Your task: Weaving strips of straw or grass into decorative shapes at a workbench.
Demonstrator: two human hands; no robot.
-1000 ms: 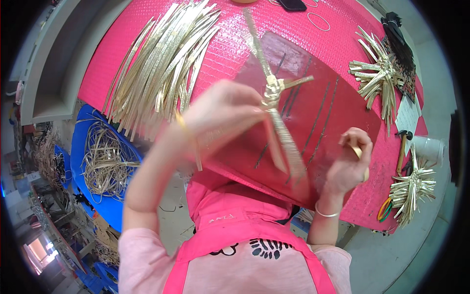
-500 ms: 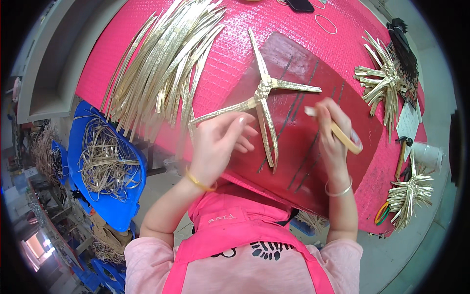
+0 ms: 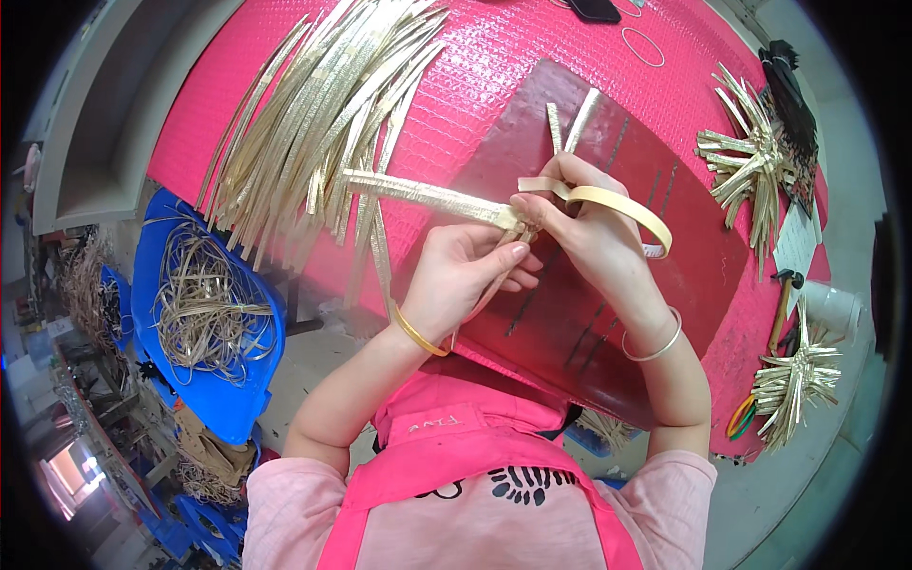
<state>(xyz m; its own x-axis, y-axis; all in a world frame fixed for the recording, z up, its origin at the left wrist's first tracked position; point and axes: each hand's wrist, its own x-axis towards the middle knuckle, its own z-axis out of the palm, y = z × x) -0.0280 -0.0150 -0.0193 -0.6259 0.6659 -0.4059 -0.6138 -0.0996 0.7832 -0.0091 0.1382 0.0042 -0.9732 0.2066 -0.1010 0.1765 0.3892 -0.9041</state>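
Note:
Close over the dark red board, my left hand (image 3: 465,271) pinches the woven gold strip piece (image 3: 432,197) at its knotted centre. One long arm of that piece points left, and two more ends stick up beyond my right hand (image 3: 598,228). A roll of cream tape (image 3: 632,209) hangs around the fingers of the right hand, its loose end standing out to the left. The right thumb and fingertips meet the left ones at the knot, which they mostly cover.
Gold strips (image 3: 313,123) lie bundled on the pink-covered table (image 3: 484,43). The red board (image 3: 684,285) lies under my hands. Right: two woven gold pieces (image 3: 746,152) (image 3: 798,375) and a hammer (image 3: 785,304). Far edge: a dark phone (image 3: 594,9). Left: a blue bin (image 3: 228,408) of loose strips.
My left hand has taken hold of the gold piece, lifted and turned it. My right hand has moved left with the tape roll to meet it, and a longer tape end shows.

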